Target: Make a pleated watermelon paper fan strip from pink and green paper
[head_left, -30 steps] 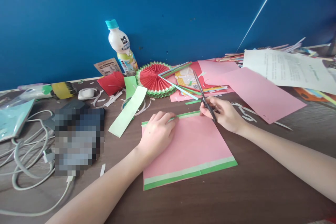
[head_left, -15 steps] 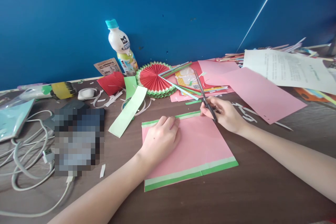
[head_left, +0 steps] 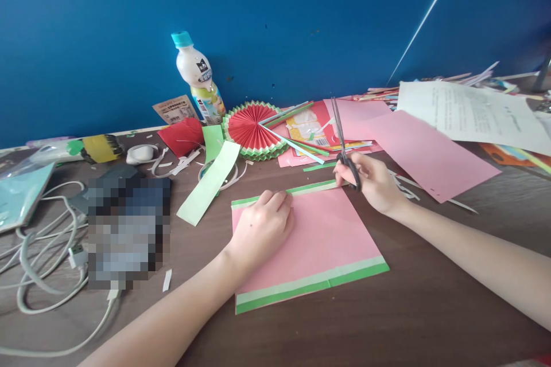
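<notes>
A pink sheet of paper (head_left: 318,235) with two-tone green strips along its near and far edges lies flat on the brown table. My left hand (head_left: 264,221) rests palm down on its left part, fingers loosely bent and pressing on the paper, holding nothing. At the far right corner of the sheet, my right hand (head_left: 372,180) grips black-handled scissors (head_left: 340,137) by the handles. Their blades point up and away, looking nearly closed. Some fingertips of that hand touch or hover over the green edge; which one I cannot tell.
A pleated red and green paper fan (head_left: 256,129) lies behind the sheet beside a bottle (head_left: 198,77). Light green paper (head_left: 209,183) is to the left, with white cables (head_left: 30,275) farther out. Pink sheets (head_left: 434,152) and a printed page (head_left: 469,112) cover the back right.
My right hand has moved slightly right along the far edge, and the scissors have swung more upright. My left hand has stayed in place on the sheet.
</notes>
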{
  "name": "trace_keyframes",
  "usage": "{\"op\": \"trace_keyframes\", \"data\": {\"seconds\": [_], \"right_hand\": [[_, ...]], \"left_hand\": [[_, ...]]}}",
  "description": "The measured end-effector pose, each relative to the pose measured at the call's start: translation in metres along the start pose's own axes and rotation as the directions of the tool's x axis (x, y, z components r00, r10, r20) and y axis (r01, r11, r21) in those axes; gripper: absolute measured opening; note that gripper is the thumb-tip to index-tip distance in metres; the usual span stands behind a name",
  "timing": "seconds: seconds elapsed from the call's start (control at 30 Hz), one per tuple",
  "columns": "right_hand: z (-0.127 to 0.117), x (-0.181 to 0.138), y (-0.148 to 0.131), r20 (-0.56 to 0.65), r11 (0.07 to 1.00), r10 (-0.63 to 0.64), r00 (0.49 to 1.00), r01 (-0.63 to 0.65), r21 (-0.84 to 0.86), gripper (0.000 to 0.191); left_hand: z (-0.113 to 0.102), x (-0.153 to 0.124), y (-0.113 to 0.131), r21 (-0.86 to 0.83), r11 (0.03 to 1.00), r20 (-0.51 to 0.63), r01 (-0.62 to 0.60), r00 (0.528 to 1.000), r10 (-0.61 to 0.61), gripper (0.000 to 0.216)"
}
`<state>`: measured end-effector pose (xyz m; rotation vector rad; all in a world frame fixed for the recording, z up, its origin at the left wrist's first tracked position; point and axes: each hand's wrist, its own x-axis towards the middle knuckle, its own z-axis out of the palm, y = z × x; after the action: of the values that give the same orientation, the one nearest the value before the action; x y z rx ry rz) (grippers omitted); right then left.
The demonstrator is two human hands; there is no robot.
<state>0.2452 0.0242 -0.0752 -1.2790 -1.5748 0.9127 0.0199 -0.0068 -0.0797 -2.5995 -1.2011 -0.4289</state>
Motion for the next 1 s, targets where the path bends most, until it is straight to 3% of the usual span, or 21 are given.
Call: {"op": "trace_keyframes", "data": {"seconds": [0.7, 0.87, 1.0], "right_hand": [[-0.005, 0.004, 0.005, -0.016, 0.976, -0.043, 0.999, 0.039, -0.213, 0.032], [-0.005, 0.004, 0.002, -0.002, 0.977, -0.044, 0.999, 0.043, -0.211, 0.034], [-0.006, 0.005, 0.003, 0.015, 0.974, -0.049, 0.999, 0.051, -0.221, 0.036]], "left_hand": [[0.0, 0.0, 0.001, -0.004, 1.0, 0.002, 0.003, 1.0, -0.003, 0.027], [-0.005, 0.005, -0.003, -0.139, 0.986, 0.074, 0.092, 0.994, -0.082, 0.025], [-0.016, 0.016, -0.011, -0.331, 0.909, 0.171, 0.254, 0.963, -0.207, 0.024]]}}
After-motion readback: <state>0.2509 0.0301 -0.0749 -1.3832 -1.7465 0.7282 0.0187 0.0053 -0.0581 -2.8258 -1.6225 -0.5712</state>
